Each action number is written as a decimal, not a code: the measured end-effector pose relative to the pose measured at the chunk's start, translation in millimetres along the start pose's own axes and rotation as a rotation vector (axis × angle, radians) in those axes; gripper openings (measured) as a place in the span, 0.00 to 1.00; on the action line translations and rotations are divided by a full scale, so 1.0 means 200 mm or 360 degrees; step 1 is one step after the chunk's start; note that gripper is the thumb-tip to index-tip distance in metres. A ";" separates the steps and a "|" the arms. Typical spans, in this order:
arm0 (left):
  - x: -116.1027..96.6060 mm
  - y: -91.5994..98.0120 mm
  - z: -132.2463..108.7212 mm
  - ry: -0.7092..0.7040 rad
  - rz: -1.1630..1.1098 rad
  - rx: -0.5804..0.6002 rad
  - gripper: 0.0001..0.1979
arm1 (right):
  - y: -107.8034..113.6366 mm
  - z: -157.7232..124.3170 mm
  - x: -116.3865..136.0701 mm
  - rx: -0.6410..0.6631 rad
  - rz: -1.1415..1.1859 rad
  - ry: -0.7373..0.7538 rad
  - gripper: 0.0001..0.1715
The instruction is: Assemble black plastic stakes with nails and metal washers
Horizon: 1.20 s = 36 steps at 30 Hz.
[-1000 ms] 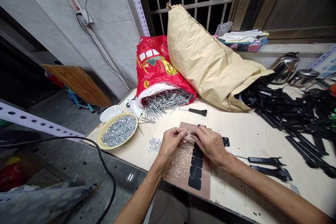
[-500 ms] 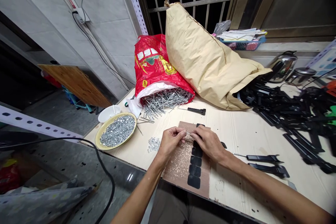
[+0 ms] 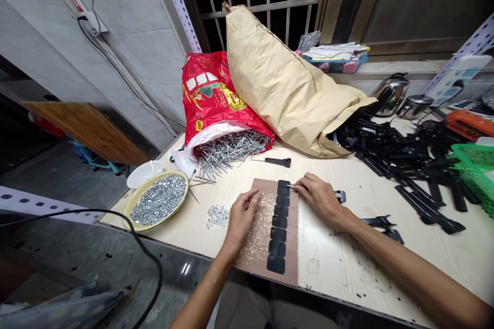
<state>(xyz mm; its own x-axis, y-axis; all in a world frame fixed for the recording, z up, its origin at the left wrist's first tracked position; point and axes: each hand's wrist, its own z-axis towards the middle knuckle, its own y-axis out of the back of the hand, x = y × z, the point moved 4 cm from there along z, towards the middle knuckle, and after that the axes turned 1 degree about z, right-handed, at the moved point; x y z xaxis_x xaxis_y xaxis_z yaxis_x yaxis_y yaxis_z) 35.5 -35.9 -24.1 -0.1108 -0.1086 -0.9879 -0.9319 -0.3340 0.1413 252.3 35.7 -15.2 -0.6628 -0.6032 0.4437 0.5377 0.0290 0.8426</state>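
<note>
My right hand (image 3: 318,196) pinches a thin metal rod (image 3: 293,185) pointing left, over the far end of a brown board (image 3: 291,247). A black end (image 3: 340,196) shows beyond that hand, apparently of the same black-handled piece; the middle is hidden. My left hand (image 3: 242,215) hovers over the board's left side, thumb and fingers drawn together; whatever they hold, if anything, is too small to make out. Down the board runs a row of black rounded-square pads (image 3: 278,235). Pale specks cover the board left of them. Small clear bits (image 3: 218,216) lie left of my left hand.
A yellow bowl (image 3: 129,205) holds small metal parts. Behind it, metal rods (image 3: 219,157) spill from a red bag (image 3: 212,87) beside a paper sack (image 3: 278,77). Black handles (image 3: 424,169) pile up at right, near a green basket (image 3: 473,164). One black-handled piece (image 3: 278,162) lies beyond the board.
My hands were together over the board's far end; now they are apart. The right has drawn away to the right with the metal rod. The view has shifted.
</note>
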 end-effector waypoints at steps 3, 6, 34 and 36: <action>0.00 -0.01 -0.01 -0.0166 0.0219 -0.0036 0.14 | -0.05 -0.12 0.13 0.0109 0.0022 0.0337 0.11; 0.02 -0.02 -0.01 -0.0195 0.0283 -0.0059 0.14 | -0.07 -0.21 0.25 0.0317 0.0047 0.0835 0.15; 0.04 -0.03 0.00 -0.0221 0.0477 -0.0034 0.15 | -0.08 -0.25 0.31 0.0477 0.0208 0.0773 0.14; 0.04 -0.03 0.00 -0.0215 0.0474 -0.0033 0.15 | -0.05 -0.24 0.25 0.0441 0.0250 0.0683 0.13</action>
<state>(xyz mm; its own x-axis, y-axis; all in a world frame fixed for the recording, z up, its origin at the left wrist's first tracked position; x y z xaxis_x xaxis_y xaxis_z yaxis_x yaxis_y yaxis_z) 39.6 -34.9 -32.6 -0.4239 -0.0798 -0.9022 -0.8444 -0.3255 0.4255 239.8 -33.3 -16.3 -0.2815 -0.8447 0.4553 0.4173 0.3195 0.8508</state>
